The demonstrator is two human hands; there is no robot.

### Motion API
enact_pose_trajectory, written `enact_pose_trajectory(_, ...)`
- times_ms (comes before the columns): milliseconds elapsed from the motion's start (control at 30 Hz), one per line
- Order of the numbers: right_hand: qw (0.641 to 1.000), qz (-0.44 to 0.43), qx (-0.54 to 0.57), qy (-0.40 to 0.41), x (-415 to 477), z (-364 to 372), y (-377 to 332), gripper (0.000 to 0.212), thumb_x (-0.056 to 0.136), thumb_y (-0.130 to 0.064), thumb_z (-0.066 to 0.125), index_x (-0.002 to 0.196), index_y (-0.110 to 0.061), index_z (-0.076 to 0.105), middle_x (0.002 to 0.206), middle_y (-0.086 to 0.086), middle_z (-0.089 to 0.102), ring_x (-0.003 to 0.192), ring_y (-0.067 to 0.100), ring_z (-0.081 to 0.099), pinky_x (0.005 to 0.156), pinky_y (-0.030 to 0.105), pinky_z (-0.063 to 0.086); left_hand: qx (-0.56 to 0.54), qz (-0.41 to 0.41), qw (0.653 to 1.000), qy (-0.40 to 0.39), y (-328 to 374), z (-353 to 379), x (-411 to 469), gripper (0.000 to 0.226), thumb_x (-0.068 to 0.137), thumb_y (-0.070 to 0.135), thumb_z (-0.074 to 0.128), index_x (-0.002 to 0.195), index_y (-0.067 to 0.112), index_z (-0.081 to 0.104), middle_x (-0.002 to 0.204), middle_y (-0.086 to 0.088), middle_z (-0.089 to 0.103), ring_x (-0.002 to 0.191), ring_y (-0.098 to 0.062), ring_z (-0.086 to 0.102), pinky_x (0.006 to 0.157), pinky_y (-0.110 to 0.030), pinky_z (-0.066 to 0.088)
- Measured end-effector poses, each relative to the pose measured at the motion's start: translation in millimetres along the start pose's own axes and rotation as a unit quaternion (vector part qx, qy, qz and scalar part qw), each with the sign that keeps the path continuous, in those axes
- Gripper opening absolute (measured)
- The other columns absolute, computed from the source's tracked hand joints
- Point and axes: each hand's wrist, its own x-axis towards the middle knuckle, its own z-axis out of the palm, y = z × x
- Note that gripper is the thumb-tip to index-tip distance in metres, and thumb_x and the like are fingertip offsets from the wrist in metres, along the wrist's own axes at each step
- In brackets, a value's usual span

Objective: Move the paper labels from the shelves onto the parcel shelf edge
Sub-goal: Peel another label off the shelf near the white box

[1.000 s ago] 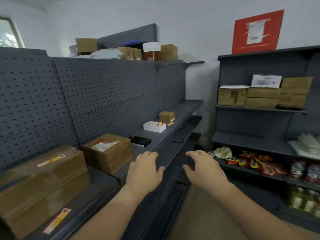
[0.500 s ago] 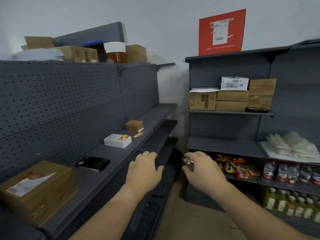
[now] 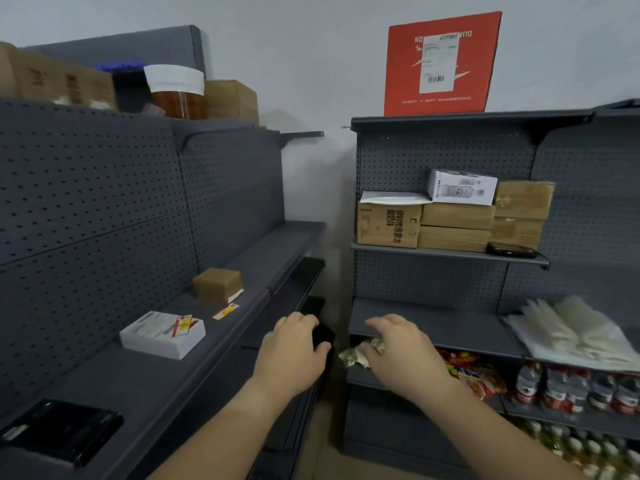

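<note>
Grey metal left shelf (image 3: 145,386) carries the task items. One red-yellow paper label (image 3: 225,311) lies flat close to its front edge, just beside a small brown box (image 3: 217,285). A second label (image 3: 183,323) sits on top of the white box (image 3: 162,334), mid-shelf. A black flat pack (image 3: 62,433) lies at the near end. Left hand (image 3: 289,355) is palm down off the shelf's front edge, fingers loosely bent, holding nothing. Right hand (image 3: 398,355) is palm down in front of the right shelf unit (image 3: 433,327), fingers slack and spread, nothing gripped. A crumpled pale wrapper (image 3: 360,353) shows beside its thumb; contact cannot be told. Cartons (image 3: 450,223) are stacked on the upper right shelf.
</note>
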Motion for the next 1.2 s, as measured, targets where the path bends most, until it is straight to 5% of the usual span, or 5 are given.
enact_pose_trajectory(300, 0.999, -0.014, 0.036, -0.017, 122.3, 45.4, 14.5, 0.049, 0.094, -0.044, 0.055, 0.14, -0.029, 0.048, 0.141, -0.005, 0.049, 0.127, 0.019, 0.046, 0.104, 0.037, 0.043, 0.017, -0.02, 1.0, -0.004, -55.9, 36.3, 97.6, 0.046, 0.091, 0.048, 0.055, 0.13, 0.025, 0.052, 0.126, 0.007, 0.052, 0.114, -0.013, 0.048, 0.093, -0.034, 0.045)
enact_pose_trajectory(567, 0.984, -0.138, 0.086, -0.07, 247.7, 116.7, -8.1, 0.048, 0.095, -0.042, 0.056, 0.14, -0.027, 0.048, 0.137, -0.006, 0.05, 0.122, 0.015, 0.049, 0.1, 0.03, 0.045, 0.069, -0.145, 0.986, 0.036, -131.0, 49.1, 150.4, 0.038, 0.09, 0.046, 0.057, 0.121, 0.023, 0.057, 0.121, 0.004, 0.055, 0.112, -0.017, 0.05, 0.091, -0.035, 0.046)
enact_pose_trajectory(967, 0.898, -0.358, 0.129, -0.221, 352.7, 225.6, -86.8, 0.043, 0.091, -0.041, 0.06, 0.132, -0.029, 0.055, 0.126, -0.002, 0.056, 0.114, 0.018, 0.054, 0.092, 0.032, 0.048, 0.13, -0.395, 0.906, 0.08, -212.9, 59.4, 132.6, 0.036, 0.091, 0.042, 0.054, 0.122, 0.024, 0.056, 0.124, 0.005, 0.055, 0.112, -0.017, 0.05, 0.091, -0.035, 0.046)
enact_pose_trajectory(1200, 0.849, -0.422, 0.154, -0.278, 357.2, 270.7, -151.4, 0.047, 0.093, -0.039, 0.059, 0.137, -0.025, 0.052, 0.135, -0.003, 0.054, 0.121, 0.014, 0.051, 0.099, 0.029, 0.044, 0.14, -0.471, 0.865, 0.105, -249.9, 50.0, 98.1, 0.04, 0.091, 0.044, 0.055, 0.127, 0.028, 0.054, 0.122, 0.005, 0.057, 0.111, -0.017, 0.051, 0.091, -0.034, 0.047)
